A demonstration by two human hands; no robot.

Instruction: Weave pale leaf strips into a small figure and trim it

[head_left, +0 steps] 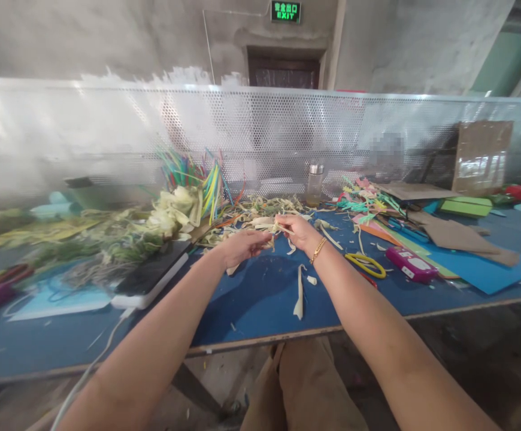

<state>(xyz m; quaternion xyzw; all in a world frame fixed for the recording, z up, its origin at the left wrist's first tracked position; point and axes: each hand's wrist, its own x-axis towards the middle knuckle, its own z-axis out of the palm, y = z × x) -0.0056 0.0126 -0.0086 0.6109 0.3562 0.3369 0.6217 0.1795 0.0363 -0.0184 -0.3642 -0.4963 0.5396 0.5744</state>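
Note:
Over the middle of the blue table, my left hand (243,246) is closed, its thumb and fingers pinching a pale husk-like strip (271,240). Just right of it, my right hand (300,231), with a gold bracelet at the wrist, pinches the same pale piece from the other side. The hands nearly meet, and the fingers hide part of what they hold. Behind them spreads a heap of pale and greenish strips (269,206). A long loose strip (299,293) and a small scrap lie on the table just in front of my right hand.
Left of my hands are a black-and-white power bank (153,272) with a cable and bundled pale husks (177,209). A bottle (315,182) stands at the back. To the right lie yellow-handled scissors (366,265), a magenta device (411,264) and blue sheets (489,269). A perforated metal screen (242,120) rises behind.

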